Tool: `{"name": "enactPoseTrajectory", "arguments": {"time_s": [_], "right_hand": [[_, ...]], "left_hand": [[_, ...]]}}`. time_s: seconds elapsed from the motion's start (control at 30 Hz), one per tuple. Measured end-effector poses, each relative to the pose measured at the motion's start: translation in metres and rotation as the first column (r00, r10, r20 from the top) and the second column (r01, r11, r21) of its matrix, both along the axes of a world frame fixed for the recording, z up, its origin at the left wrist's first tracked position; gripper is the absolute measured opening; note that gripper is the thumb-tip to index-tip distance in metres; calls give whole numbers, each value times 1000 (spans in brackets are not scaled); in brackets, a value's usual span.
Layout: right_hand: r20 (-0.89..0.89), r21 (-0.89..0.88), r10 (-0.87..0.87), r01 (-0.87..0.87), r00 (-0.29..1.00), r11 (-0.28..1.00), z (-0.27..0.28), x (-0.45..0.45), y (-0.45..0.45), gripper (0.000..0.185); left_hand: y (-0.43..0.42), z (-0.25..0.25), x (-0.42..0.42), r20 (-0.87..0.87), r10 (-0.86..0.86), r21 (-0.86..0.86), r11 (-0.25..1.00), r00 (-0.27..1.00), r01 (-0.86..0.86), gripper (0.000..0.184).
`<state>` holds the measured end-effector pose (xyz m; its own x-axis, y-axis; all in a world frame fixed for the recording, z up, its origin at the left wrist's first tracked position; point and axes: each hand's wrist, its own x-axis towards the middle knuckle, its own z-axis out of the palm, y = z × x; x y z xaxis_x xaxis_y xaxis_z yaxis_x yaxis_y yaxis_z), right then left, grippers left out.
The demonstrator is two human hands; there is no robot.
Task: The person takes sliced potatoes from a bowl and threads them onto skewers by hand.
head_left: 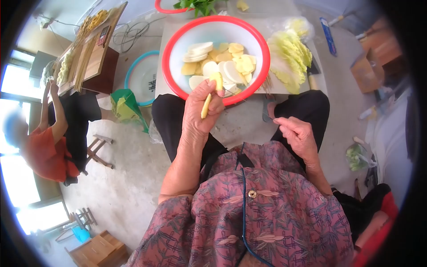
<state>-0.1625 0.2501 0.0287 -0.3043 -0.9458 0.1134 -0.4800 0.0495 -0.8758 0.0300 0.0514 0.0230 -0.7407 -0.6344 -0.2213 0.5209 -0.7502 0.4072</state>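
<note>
My left hand (203,107) is closed over the near rim of a red-rimmed basin (260,44). It grips pale yellow potato slices; one potato slice (216,81) shows above the fingers and another slice (206,106) is seen edge-on below them. In the basin lie white round slices (198,51) and yellow slices (244,64). To the right, above my knee, my right hand (297,135) is closed, thumb and forefinger pinched together. Whatever it pinches is too thin to make out. Several thin wooden skewers (267,85) lie beside the basin.
Cabbage leaves (290,55) lie on the table (320,86) right of the basin, near a knife handle (312,82). A blue-rimmed basin (142,75) and a green bag (126,107) are at the left. Another person (46,147) works at a wooden table (86,66) there, by a stool (98,150).
</note>
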Motion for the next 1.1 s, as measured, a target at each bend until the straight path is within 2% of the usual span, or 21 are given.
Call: {"name": "enactPoseTrajectory", "arguments": {"time_s": [0.07,0.1,0.17,0.2,0.4,0.67,0.9,1.1], "right_hand": [[35,-33,25,-23,999,999,-2,9,0,22],[32,-24,20,-19,999,1000,-4,14,-2,22],[70,-94,33,-26,997,995,-6,22,-9,23],[118,-45,60,-55,991,997,-4,23,-10,24],[230,-30,88,-84,969,996,-19,16,-12,24],[215,-21,82,-80,973,997,-18,16,-18,23],[195,-8,85,-85,977,996,-21,17,-21,23],[176,-2,87,-88,981,996,-18,18,-23,23]], "left_hand": [[12,7,-3,148,15,-180,984,989,12,16],[18,11,-4,145,9,-172,985,989,16,16],[28,20,-8,298,24,-267,962,954,59,19],[30,23,-9,296,22,-261,964,955,58,19],[30,27,-2,298,18,-154,988,954,30,20],[24,13,-7,232,-62,-4,998,971,64,17],[21,6,-8,215,-80,37,997,973,73,16],[20,15,-9,306,-53,-42,997,951,69,15]]}}
